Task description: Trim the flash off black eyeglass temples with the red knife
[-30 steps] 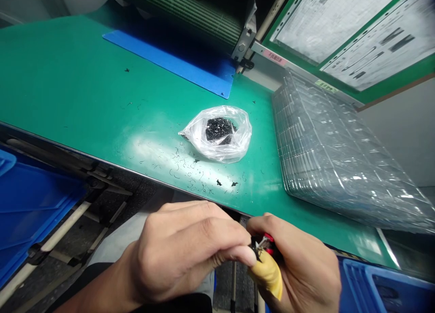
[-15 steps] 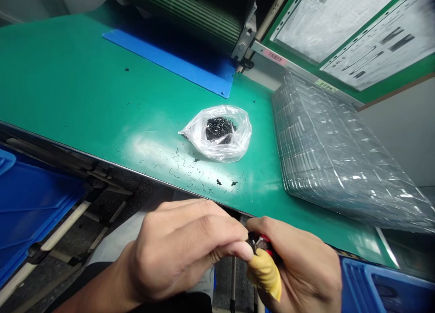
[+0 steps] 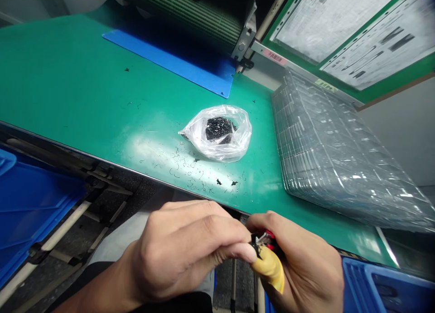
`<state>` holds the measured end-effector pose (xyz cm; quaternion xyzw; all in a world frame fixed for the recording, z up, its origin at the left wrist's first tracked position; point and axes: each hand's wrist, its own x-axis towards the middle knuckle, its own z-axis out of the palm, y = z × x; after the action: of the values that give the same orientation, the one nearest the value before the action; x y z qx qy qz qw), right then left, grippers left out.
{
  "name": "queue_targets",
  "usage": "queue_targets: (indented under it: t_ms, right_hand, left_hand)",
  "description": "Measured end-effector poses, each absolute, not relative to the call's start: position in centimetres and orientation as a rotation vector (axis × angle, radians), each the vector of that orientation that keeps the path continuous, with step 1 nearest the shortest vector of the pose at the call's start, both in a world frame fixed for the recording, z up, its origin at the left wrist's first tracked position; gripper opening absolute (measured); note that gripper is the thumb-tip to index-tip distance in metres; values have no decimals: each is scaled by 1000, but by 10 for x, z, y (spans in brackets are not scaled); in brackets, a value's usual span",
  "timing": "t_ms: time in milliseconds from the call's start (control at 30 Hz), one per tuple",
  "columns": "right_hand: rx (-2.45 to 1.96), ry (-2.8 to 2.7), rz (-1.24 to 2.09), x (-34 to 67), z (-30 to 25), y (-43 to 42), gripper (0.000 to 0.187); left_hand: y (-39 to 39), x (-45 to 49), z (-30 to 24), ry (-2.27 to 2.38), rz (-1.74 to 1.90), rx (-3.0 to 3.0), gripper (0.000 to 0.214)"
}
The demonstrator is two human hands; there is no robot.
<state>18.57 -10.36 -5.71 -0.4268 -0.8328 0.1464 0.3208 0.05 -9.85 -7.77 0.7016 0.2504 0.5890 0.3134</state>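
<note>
Okay, up top-centre of the frame a clear plastic bag (image 3: 217, 134) sits on the table (image 3: 102, 90), loosely gathered to a point on its left side, w/ a clump of small black pieces (image 3: 219, 129) showing through the thin, creased film. Fine black curly trimmings (image 3: 183, 168) lie scattered on the smooth green table surface just below & left of the bag, a few more further out. At lower centre both hands are closed & pinching together just past the table's front edge: left hand (image 3: 183, 249) w/ fingers curled, right hand (image 3: 302, 258) w/ a yellow rubber finger cot (image 3: 270, 270) on one digit. Between them is a tiny black part w/ bright metal bits (image 3: 257, 241), next to something red (image 3: 270, 236), too small & hidden to name exactly. To the right a big stack of clear moulded trays (image 3: 340, 154) rests on the table, its ribbed grid of pockets glinting. Upper centre, a flat blue sheet (image 3: 170, 61) lies on the table under a green ribbed unit (image 3: 180, 13). Blue plastic crates sit below the table at lower left (image 3: 30, 204) & lower right (image 3: 377, 286). Printed docs (image 3: 374, 36) in a green frame fill the upper right.
</note>
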Motion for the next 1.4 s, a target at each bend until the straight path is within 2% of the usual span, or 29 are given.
queue_targets:
  t_ms: [1200, 1400]
  right_hand:
    - [-1123, -2204, 257, 184, -60, -105, 20]
    - [-1103, -2193, 346, 184, -63, -105, 26]
  left_hand:
    - [-98, 0, -80, 768, 1572, 1903, 8]
    - [-98, 1, -79, 747, 1545, 1902, 8]
